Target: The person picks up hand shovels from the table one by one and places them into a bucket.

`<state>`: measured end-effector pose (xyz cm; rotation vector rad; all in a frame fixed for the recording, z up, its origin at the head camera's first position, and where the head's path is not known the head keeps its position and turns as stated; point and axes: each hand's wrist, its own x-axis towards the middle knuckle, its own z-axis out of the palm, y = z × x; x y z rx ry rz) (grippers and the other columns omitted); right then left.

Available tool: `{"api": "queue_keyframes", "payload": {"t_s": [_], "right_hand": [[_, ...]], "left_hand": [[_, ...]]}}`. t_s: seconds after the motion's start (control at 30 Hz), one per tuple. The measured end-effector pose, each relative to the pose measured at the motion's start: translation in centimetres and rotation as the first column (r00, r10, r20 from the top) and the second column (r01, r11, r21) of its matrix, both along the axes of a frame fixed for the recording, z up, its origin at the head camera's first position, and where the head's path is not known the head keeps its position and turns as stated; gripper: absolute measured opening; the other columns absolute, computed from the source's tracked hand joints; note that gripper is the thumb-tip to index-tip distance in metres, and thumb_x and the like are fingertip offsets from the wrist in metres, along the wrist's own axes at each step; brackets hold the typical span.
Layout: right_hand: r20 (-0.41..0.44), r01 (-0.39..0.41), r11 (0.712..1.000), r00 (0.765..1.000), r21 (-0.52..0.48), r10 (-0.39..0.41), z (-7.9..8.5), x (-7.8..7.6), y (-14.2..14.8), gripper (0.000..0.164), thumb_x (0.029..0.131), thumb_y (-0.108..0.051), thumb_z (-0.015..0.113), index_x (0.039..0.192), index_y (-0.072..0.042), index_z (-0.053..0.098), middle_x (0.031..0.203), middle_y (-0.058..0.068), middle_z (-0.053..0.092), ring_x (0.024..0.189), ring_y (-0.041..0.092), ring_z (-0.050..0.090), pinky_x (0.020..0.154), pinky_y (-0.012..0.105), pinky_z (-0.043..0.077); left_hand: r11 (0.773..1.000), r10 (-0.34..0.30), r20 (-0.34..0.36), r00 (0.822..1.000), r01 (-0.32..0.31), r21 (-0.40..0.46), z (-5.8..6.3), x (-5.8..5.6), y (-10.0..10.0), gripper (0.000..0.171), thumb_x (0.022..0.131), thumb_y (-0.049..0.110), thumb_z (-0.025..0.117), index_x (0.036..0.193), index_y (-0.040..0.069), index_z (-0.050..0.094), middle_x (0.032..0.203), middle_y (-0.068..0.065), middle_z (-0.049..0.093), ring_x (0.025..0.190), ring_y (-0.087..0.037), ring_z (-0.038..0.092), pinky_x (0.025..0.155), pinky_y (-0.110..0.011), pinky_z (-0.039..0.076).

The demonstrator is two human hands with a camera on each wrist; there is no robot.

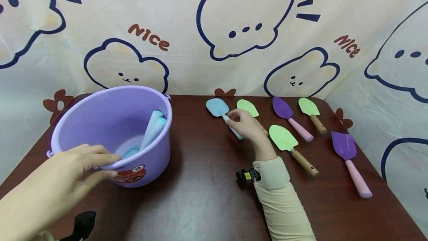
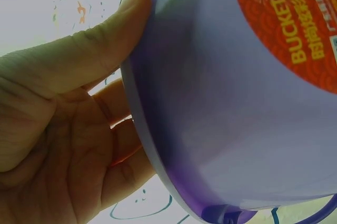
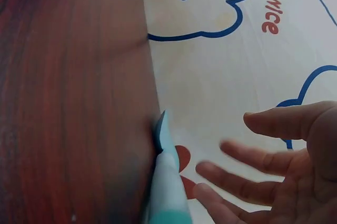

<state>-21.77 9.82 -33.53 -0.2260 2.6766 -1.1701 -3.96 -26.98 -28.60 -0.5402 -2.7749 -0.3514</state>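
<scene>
A purple bucket (image 1: 147,163) stands at the left of the table. My left hand (image 1: 75,170) grips its near rim, with the thumb on the outer wall (image 2: 210,113) and the fingers inside. In the bucket lie light-blue handles (image 1: 153,131) and a blue piece (image 1: 130,152) partly hidden by the rim. My right hand (image 1: 245,124) hovers at a small trowel with a blue blade (image 1: 217,106) and a pale blue handle. In the right wrist view the fingers of that hand (image 3: 279,166) are spread, apart from the trowel's handle (image 3: 167,182).
Right of the blue trowel lie green trowels with wooden handles (image 1: 282,138) (image 1: 309,106) (image 1: 247,107), one partly behind my right hand. Purple trowels with pink handles (image 1: 282,108) (image 1: 344,146) lie there too. A printed cloth (image 1: 187,73) hangs behind the brown table (image 1: 200,196).
</scene>
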Motion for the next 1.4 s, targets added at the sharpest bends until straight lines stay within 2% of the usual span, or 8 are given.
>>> {"api": "queue_keyframes", "payload": {"t_s": [0.17,0.33,0.53,0.67,0.87,1.17,1.4], "right_hand": [[0.036,0.029,0.999,0.999,0.02,-0.03,-0.5,-0.1,0.1,0.048,0.1,-0.027,0.058,0.143,-0.008,0.046,0.135,0.016,0.055,0.124,0.031,0.053,0.098,0.046,0.046],[0.031,0.055,0.998,0.998,0.006,-0.055,-0.8,-0.4,0.1,0.045,0.1,-0.024,0.058,0.14,-0.006,0.05,0.133,0.017,0.056,0.12,0.031,0.054,0.097,0.045,0.046],[0.022,0.085,0.994,0.996,0.061,-0.087,-1.2,-0.6,0.2,0.042,0.099,-0.024,0.059,0.136,-0.005,0.054,0.129,0.018,0.059,0.114,0.031,0.057,0.091,0.041,0.048],[0.055,0.061,0.99,0.996,0.127,-0.069,-1.5,-0.7,0.4,0.045,0.099,-0.023,0.06,0.138,-0.002,0.052,0.125,0.019,0.061,0.108,0.029,0.059,0.087,0.038,0.05],[0.144,0.02,0.995,0.989,0.096,-0.033,-2.2,-1.0,0.5,0.058,0.098,-0.016,0.062,0.147,0.003,0.038,0.126,0.023,0.057,0.109,0.031,0.057,0.091,0.041,0.049],[0.172,0.052,0.992,0.983,0.113,-0.071,-3.0,-1.1,0.1,0.065,0.094,-0.014,0.068,0.148,-0.001,0.036,0.124,0.021,0.055,0.105,0.031,0.055,0.089,0.041,0.047],[0.179,0.045,0.995,0.982,0.088,-0.06,-3.0,-1.4,0.0,0.058,0.093,-0.012,0.068,0.144,0.001,0.043,0.121,0.02,0.057,0.1,0.028,0.056,0.083,0.036,0.048]], "left_hand": [[1.0,0.007,0.008,1.0,-0.007,-0.003,0.0,0.1,0.1,0.034,0.066,0.014,0.091,0.095,0.027,0.078,0.082,0.021,0.058,0.075,0.0,0.047,0.058,-0.02,0.044],[1.0,-0.006,-0.012,1.0,0.006,0.001,0.1,0.2,0.1,0.035,0.066,0.014,0.091,0.095,0.027,0.078,0.081,0.022,0.058,0.075,0.001,0.047,0.059,-0.019,0.045],[1.0,-0.002,-0.022,1.0,0.001,-0.006,0.2,0.2,0.1,0.035,0.065,0.014,0.091,0.095,0.026,0.078,0.082,0.021,0.059,0.076,0.0,0.048,0.059,-0.02,0.045],[1.0,0.005,-0.01,1.0,-0.005,-0.012,0.2,0.1,0.1,0.034,0.066,0.014,0.09,0.095,0.027,0.078,0.083,0.02,0.059,0.076,0.0,0.048,0.059,-0.021,0.045],[1.0,0.0,-0.007,1.0,0.0,-0.011,0.2,0.1,0.2,0.034,0.066,0.014,0.091,0.095,0.027,0.078,0.082,0.021,0.058,0.075,0.0,0.047,0.058,-0.02,0.045],[1.0,-0.021,-0.031,0.999,0.021,-0.007,0.1,0.1,0.2,0.033,0.066,0.014,0.09,0.095,0.027,0.078,0.082,0.021,0.059,0.075,0.001,0.048,0.059,-0.02,0.045],[1.0,-0.011,-0.02,1.0,0.01,-0.01,0.2,0.1,0.2,0.032,0.067,0.014,0.09,0.095,0.026,0.078,0.081,0.021,0.059,0.074,0.001,0.047,0.058,-0.02,0.044]]}}
